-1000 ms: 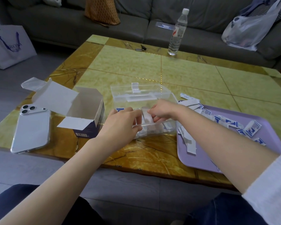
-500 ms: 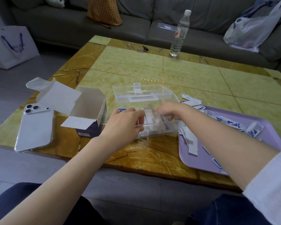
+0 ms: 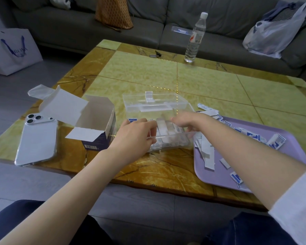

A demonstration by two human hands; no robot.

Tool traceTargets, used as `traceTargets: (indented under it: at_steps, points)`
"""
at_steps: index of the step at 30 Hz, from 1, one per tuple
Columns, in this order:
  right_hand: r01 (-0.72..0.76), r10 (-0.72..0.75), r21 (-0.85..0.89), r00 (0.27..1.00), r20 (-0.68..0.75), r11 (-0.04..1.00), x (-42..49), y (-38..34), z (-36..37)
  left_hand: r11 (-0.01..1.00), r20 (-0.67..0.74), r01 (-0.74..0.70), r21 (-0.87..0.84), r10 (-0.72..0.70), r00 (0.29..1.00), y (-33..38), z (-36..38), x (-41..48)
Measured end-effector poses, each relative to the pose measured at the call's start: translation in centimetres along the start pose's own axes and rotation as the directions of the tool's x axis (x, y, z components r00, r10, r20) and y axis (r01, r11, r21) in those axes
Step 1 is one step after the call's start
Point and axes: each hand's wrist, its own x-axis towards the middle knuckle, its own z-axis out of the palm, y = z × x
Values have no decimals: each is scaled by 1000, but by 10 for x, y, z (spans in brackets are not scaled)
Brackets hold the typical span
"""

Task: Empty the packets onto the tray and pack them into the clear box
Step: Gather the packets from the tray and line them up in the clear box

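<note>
The clear box sits open near the table's front edge, its lid lying back behind it. Small white and blue packets fill it in a row. My left hand is over the box's left half with curled fingers on the packets. My right hand reaches in from the right, fingertips down among the packets. Whether either hand pinches a packet is hidden. The purple tray lies to the right with several loose packets scattered on it.
An empty open carton stands left of the box, beside a white phone. A water bottle and keys sit at the table's far edge. A sofa with bags lies beyond.
Both hands stay in the box. The right hand has shifted slightly right and its fingers have spread over the packets; the left hand has barely moved.
</note>
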Motion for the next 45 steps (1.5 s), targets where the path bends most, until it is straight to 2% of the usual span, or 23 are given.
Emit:
traceTargets:
  at_steps: [5, 12, 17, 21, 24, 26, 30, 32, 37, 45]
  points:
    - [-35, 35, -18, 999, 23, 999, 1, 1, 2, 1000, -1, -3, 4, 3, 1000, 1, 0, 0]
    - [57, -59, -45, 997, -40, 997, -4, 1, 0, 1000, 4, -1, 0, 1, 1000, 1, 0, 0]
    - [-24, 21, -57, 998, -58, 998, 9, 8, 2, 1000, 0, -3, -5, 3, 1000, 0, 0, 0]
    - [-32, 1, -249, 992, -124, 968, 7, 5, 1, 1000, -5, -3, -8, 3, 1000, 0, 1, 0]
    - [-26, -53, -501, 988, -143, 865, 0, -2, -1, 1000, -5, -6, -9, 6, 1000, 0, 1, 0]
    - [-8, -94, -583, 985, -144, 812, -3, -2, -2, 1000, -7, -8, -10, 8, 1000, -1, 1, 1]
    - [-9, -33, -463, 996, -84, 886, 7, 3, 0, 1000, -6, -10, -12, 10, 1000, -1, 1, 1]
    - [-37, -10, -430, 994, -106, 902, 7, 3, 0, 1000, -4, -10, -12, 10, 1000, -1, 1, 1]
    - [-56, -43, -474, 980, -197, 879, 8, 3, 2, 1000, 3, -8, -11, 8, 1000, 0, 0, 1]
    - [-32, -26, -265, 977, -212, 964, 17, 6, 8, 1000, 18, -10, -6, 10, 1000, -1, -1, 1]
